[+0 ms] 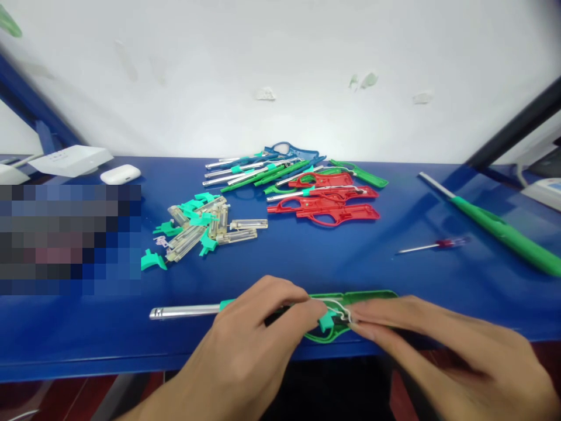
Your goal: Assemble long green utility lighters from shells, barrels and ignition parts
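Observation:
A green lighter half-shell (372, 294) with a long metal tube (186, 312) lies near the table's front edge, the tube pointing left. My left hand (258, 327) is closed over its middle, thumb and fingers at a teal trigger (326, 321). A white wire (339, 306) curves through the open shell beside the trigger. From the right, my right hand (442, 333) pinches at the wire's bend with thumb and fingertips. Its fingers cover part of the shell's handle end, and my left hand hides the shell's middle.
Clear fuel tanks (188, 242) and teal triggers (152, 259) lie piled left of centre. Behind are red shells (337, 213), blue shells (302, 153) and metal tubes. At right lie a screwdriver (432, 245) and a whole green lighter (504, 231). A white case (120, 174) sits back left.

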Tool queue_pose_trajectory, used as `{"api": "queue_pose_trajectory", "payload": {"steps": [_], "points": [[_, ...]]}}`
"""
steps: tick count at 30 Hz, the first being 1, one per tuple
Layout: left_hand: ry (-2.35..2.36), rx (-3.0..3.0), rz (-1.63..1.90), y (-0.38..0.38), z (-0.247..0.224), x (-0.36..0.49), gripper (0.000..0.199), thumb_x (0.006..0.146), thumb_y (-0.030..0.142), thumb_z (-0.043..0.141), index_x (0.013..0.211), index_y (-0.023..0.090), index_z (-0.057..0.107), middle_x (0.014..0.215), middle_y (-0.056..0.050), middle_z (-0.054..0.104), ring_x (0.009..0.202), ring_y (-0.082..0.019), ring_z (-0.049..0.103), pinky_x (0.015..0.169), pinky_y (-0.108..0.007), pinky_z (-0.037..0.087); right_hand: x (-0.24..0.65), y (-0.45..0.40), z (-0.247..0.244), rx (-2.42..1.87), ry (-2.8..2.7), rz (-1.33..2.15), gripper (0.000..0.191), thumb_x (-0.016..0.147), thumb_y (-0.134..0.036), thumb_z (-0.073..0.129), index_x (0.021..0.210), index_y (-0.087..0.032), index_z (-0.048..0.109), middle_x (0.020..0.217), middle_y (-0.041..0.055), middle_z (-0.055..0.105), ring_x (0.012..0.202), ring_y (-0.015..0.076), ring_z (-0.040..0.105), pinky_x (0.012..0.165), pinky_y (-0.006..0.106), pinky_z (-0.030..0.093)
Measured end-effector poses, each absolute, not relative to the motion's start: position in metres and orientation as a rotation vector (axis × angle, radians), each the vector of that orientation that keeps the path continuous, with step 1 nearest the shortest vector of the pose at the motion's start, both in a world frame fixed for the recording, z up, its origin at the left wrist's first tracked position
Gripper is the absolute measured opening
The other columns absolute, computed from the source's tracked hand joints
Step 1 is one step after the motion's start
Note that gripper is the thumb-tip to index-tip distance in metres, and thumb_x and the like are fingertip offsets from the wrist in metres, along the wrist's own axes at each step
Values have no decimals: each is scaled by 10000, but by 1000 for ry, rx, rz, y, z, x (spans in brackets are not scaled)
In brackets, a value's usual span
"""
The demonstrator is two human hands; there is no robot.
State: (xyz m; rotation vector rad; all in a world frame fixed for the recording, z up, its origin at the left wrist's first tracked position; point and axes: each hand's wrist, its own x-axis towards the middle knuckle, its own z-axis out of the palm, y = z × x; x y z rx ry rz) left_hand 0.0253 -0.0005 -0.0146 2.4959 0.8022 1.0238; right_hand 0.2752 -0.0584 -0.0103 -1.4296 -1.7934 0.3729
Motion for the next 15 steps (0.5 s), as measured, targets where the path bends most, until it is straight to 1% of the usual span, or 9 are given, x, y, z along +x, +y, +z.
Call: {"api": "queue_pose_trajectory", "payload": {"steps": [3, 6, 8, 10, 12, 15], "points": [[848, 2497, 1030, -1, -18, 26, 364, 1070, -2, 510, 1259, 248, 695, 1092, 11, 728, 909, -116, 725, 770, -197, 586, 275, -60, -10, -1473, -1759, 402, 93, 961, -375, 796, 1017, -401, 866, 909, -65, 879, 753, 236, 865, 778, 289, 731], [849, 2507, 1038, -2, -19, 25, 376, 1066, -10, 477, 1242, 252, 681, 1064, 15, 713, 868, -113, 716, 738, -202, 581, 275, -59, -9, -1471, -1762, 382, 82, 966, -363, 789, 996, -398, 857, 888, -79, 873, 632, 194, 831, 726, 252, 720], [850, 2506, 1018, -2, -18, 23, 379, 1071, -11, 466, 1253, 241, 682, 1070, 5, 713, 882, -123, 713, 766, -213, 602, 277, -60, -9, -1449, -1787, 360, 98, 987, -339, 766, 984, -400, 843, 892, -95, 870, 611, 161, 816, 695, 213, 701], [827, 2494, 1005, -2, -16, 23, 362, 1076, -8, 480, 1259, 220, 692, 1083, -10, 722, 912, -131, 710, 820, -225, 625, 278, -61, -10, -1430, -1828, 338, 110, 998, -321, 756, 997, -403, 829, 916, -107, 870, 661, 151, 826, 702, 197, 691], [775, 2484, 1024, 0, -15, 23, 334, 1079, -6, 505, 1257, 197, 702, 1084, -22, 736, 942, -138, 708, 875, -236, 634, 279, -63, -12, -1438, -1848, 314, 116, 1007, -312, 748, 1032, -403, 817, 950, -108, 873, 708, 154, 834, 741, 206, 693], [704, 2475, 1073, 3, -15, 25, 309, 1078, -13, 524, 1250, 169, 705, 1087, -34, 765, 987, -149, 709, 914, -244, 637, 279, -66, -13, -1460, -1862, 289, 124, 1007, -303, 752, 1065, -399, 806, 975, -105, 874, 729, 157, 837, 772, 221, 697]]}}
